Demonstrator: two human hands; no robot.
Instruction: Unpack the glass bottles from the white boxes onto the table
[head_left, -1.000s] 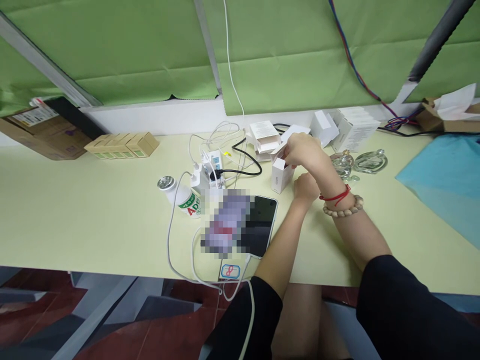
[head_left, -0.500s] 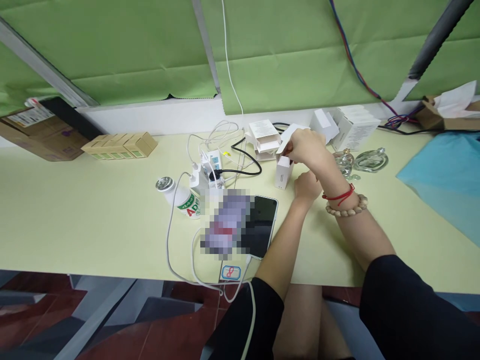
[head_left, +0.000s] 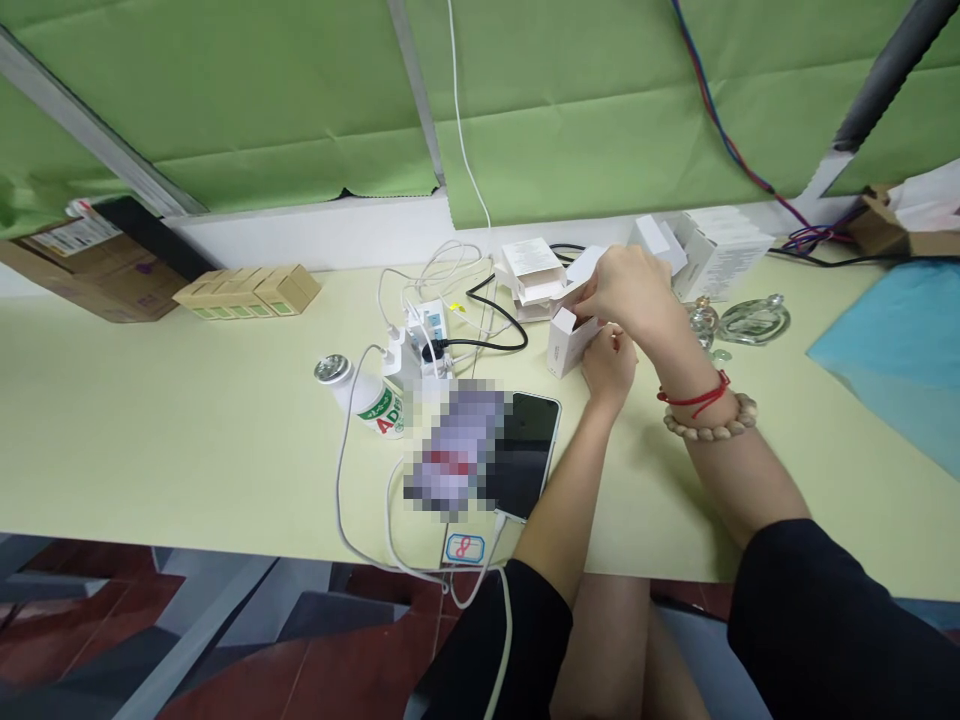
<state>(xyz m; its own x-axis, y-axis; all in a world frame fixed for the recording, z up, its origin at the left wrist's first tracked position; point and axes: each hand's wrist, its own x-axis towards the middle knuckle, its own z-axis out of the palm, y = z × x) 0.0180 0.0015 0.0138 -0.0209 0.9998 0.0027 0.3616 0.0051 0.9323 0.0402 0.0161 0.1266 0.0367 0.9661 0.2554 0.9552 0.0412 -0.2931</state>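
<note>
A small white carton [head_left: 564, 347] stands on the table with its top open and its flap raised. My left hand [head_left: 609, 368] is curled against the carton's right side, fingers closed on it, their tips largely hidden. From above, my right hand [head_left: 637, 290] reaches down to the open top, thumb and fingers pinched at the opening. What they pinch is out of sight. Behind the carton lies an opened white box [head_left: 531, 268]. To the right of my wrists are a clear glass bottle [head_left: 754, 320] and a second small glass bottle [head_left: 703, 318], partly covered by my right arm.
White boxes [head_left: 720, 250] stand along the wall. A power strip [head_left: 430, 325] with cables, a white drink bottle [head_left: 361, 395] and a phone [head_left: 529, 450] are to the left. Brown cartons [head_left: 251, 292] sit farther left, a blue sheet [head_left: 892, 350] at the right.
The carton has turned, showing more of its side and open top. My left hand has moved up against it, and my right hand has shifted slightly over the opening.
</note>
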